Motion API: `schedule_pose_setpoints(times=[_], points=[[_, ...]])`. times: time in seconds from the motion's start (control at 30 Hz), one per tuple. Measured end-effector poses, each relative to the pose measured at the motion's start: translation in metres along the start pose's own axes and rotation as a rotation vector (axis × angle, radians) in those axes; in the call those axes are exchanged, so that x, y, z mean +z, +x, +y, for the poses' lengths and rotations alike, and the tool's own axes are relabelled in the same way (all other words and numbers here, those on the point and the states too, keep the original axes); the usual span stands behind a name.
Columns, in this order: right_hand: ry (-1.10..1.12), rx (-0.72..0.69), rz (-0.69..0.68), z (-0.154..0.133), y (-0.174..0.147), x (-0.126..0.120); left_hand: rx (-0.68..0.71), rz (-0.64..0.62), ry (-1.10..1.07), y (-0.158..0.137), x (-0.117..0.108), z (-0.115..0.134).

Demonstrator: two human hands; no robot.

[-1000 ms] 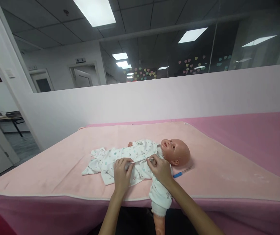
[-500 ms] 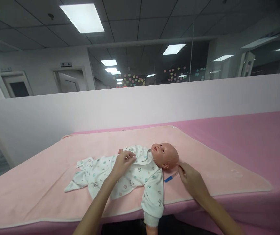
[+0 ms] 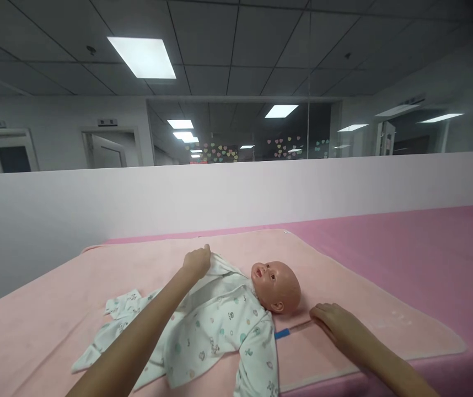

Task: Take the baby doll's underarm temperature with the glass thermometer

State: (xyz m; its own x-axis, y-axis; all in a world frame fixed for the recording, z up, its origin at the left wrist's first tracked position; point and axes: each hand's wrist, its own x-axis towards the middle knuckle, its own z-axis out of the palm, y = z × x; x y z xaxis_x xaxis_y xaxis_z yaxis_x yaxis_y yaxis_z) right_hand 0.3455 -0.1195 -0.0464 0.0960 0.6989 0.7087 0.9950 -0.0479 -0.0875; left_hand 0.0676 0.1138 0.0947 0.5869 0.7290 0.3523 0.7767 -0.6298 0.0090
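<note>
White printed cloth formed the garment (image 3: 209,336) on a baby doll (image 3: 278,288), which lay face up on a peach mat (image 3: 352,295) over a pink-covered counter (image 3: 426,264), its bald head to the right of the picture. The left hand (image 3: 197,263) had a firm grip on the garment's front edge, holding it raised over the doll's body so that a plain inner side showed. The right hand (image 3: 338,325) was near the head, its fingertips at the clear end of a slender stick (image 3: 296,328); I could not tell whether that grip had closed on it. The stick's blue end was just beside the garment's near sleeve (image 3: 257,358).
</note>
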Motion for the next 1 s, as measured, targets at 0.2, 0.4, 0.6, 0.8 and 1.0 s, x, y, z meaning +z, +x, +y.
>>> schedule_pose_setpoints(times=[0.2,0.4,0.6,0.8,1.0], points=[[0.191,-0.093,-0.087,-0.008,0.028,-0.053,0.101,0.097,0.153,0.001,-0.001,-0.004],[0.305,-0.073,-0.204,-0.053,0.082,-0.09,0.254,0.164,0.236,0.0,-0.012,0.002],[0.423,-0.064,-0.184,-0.091,0.135,-0.076,0.331,0.227,0.384,-0.003,-0.018,0.007],[0.325,0.021,-0.18,-0.131,0.16,-0.03,0.404,0.236,0.484,0.005,-0.025,0.01],[0.111,0.161,-0.41,-0.168,0.166,0.003,0.512,0.26,0.483,0.025,-0.027,0.024]])
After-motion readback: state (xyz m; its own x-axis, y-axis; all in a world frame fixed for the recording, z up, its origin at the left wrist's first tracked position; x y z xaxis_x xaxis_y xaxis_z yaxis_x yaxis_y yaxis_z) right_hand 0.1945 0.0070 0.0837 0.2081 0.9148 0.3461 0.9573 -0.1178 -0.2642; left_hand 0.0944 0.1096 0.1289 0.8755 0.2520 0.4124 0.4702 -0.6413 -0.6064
